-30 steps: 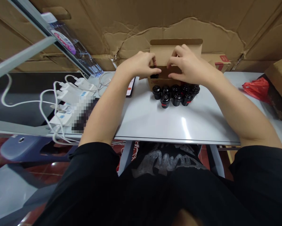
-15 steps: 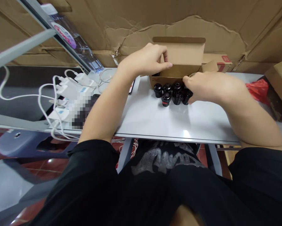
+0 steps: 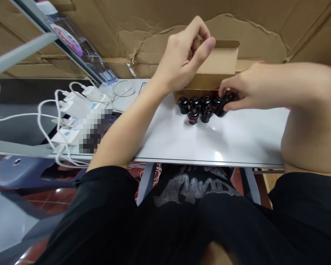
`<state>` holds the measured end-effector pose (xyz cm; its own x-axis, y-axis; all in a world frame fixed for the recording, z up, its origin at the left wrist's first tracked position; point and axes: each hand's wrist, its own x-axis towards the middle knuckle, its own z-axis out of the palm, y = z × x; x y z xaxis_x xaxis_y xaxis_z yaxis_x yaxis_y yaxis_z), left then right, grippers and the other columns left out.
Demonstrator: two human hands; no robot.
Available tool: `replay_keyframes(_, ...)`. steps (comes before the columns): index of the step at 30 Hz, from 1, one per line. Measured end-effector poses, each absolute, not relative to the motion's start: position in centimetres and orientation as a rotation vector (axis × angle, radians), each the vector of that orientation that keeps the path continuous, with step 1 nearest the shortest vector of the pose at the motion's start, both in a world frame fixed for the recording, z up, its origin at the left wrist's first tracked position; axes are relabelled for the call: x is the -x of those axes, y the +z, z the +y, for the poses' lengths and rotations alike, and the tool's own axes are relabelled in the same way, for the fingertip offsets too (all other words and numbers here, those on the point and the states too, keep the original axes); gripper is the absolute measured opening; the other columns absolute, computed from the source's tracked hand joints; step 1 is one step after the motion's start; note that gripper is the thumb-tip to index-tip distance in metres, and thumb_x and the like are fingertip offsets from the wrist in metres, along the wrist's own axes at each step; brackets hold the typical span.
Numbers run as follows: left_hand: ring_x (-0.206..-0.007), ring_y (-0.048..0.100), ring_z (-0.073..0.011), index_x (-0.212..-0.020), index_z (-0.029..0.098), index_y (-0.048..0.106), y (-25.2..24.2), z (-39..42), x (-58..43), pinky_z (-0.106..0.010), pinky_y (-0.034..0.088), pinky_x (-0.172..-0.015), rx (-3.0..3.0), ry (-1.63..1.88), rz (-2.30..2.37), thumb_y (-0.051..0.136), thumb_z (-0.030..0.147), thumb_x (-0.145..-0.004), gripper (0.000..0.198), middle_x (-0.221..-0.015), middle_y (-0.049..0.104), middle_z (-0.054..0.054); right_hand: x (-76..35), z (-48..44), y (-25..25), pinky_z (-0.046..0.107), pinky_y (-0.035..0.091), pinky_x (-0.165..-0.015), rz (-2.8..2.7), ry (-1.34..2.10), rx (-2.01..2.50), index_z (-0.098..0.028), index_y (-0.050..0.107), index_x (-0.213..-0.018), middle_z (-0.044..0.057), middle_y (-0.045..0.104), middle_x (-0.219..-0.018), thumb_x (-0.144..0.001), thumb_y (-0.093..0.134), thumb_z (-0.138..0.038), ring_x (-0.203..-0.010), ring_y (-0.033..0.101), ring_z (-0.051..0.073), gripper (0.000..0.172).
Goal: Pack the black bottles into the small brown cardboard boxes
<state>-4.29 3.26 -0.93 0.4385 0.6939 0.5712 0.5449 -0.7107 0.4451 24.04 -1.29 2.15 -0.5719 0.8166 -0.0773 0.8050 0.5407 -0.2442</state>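
Several small black containers with wide glossy tops [image 3: 193,115] stand grouped on the white tabletop [image 3: 182,143], a red mark showing on some. Behind them is an open cardboard box [image 3: 219,60] with its flap raised. My right hand [image 3: 241,92] grips one black container [image 3: 225,104], tilted, at the group's right end; fingers and thumb are closed around it. Raised over the box's left side, my left hand [image 3: 186,51] has curled fingers with the thumb up against them, and nothing shows in it. The left hand hides part of the box.
At left are a power strip with white chargers [image 3: 73,106], looping cables and a pixelated dark patch [image 3: 99,132]. A clear water bottle [image 3: 82,48] leans by the grey metal frame [image 3: 21,49]. Cardboard sheeting [image 3: 143,33] backs the table. A blue-grey stool [image 3: 24,171] stands below left.
My left hand has risen from the box's edge and its fingers have curled toward the thumb. My right hand has tilted the rightmost black container and shifted it slightly right and up.
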Motion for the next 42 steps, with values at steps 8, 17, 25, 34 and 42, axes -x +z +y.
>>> replay_keyframes(8, -0.141, 0.089, -0.0334, -0.169, 0.031, 0.064, -4.2, 2.0, 0.1, -0.045, 0.064, -0.109, -2.28, 0.703, 1.137, 0.036, 0.06, -0.135, 0.053, -0.154, 0.085, -0.01, -24.9, -0.4, 5.9, 0.023, 0.068, -0.072, -2.351, 0.135, 1.517, -0.036, 0.086, -0.112, 0.0, 0.094, -0.103, -0.114, 0.106, -0.041, -0.11, 0.094, 0.023, 0.02)
replay_keyframes(17, -0.136, 0.091, -0.0331, -0.178, 0.033, 0.058, -5.4, 1.9, -0.8, -0.048, 0.069, -0.114, -2.211, 0.587, 1.191, 0.034, 0.074, -0.136, 0.063, -0.141, 0.082, -0.009, -25.9, 2.3, 4.0, 0.018, 0.062, -0.052, -2.371, 0.582, 1.302, -0.038, 0.081, -0.105, 0.001, 0.092, -0.09, -0.113, 0.088, -0.057, -0.078, 0.09, 0.019, 0.021)
replay_keyframes(25, -0.137, 0.09, -0.0332, -0.163, 0.033, 0.069, -5.6, 2.6, -0.5, -0.047, 0.071, -0.112, -2.258, 0.626, 1.247, 0.049, 0.074, -0.133, 0.054, -0.141, 0.086, -0.008, -24.5, 1.6, 3.4, 0.02, 0.061, -0.065, -2.33, 0.685, 1.356, -0.026, 0.075, -0.109, -0.001, 0.091, -0.095, -0.128, 0.085, -0.017, -0.086, 0.087, 0.017, 0.024)
replay_keyframes(34, -0.111, 0.089, -0.0233, -0.132, 0.025, 0.065, -7.7, 4.7, -1.1, -0.036, 0.066, -0.097, -1.822, 0.98, 0.968, 0.049, 0.06, -0.139, 0.039, -0.106, 0.067, -0.002, -24.7, 4.0, 1.8, 0.025, 0.061, -0.054, -2.121, 0.882, 1.119, -0.03, 0.076, -0.099, 0.0, 0.091, -0.09, -0.116, 0.093, -0.019, -0.074, 0.088, 0.02, 0.026)
replay_keyframes(42, -0.07, 0.056, -0.0126, -0.103, 0.028, 0.055, -9.1, 6.0, -1.9, -0.029, 0.048, -0.069, -1.562, 1.124, 0.745, 0.06, 0.047, -0.135, 0.038, -0.086, 0.054, 0.003, -25.7, 9.2, -1.8, 0.048, 0.069, -0.062, -2.123, 0.969, 0.938, -0.034, 0.078, -0.096, 0.005, 0.094, -0.094, -0.077, 0.12, -0.086, -0.066, 0.082, 0.028, 0.069)
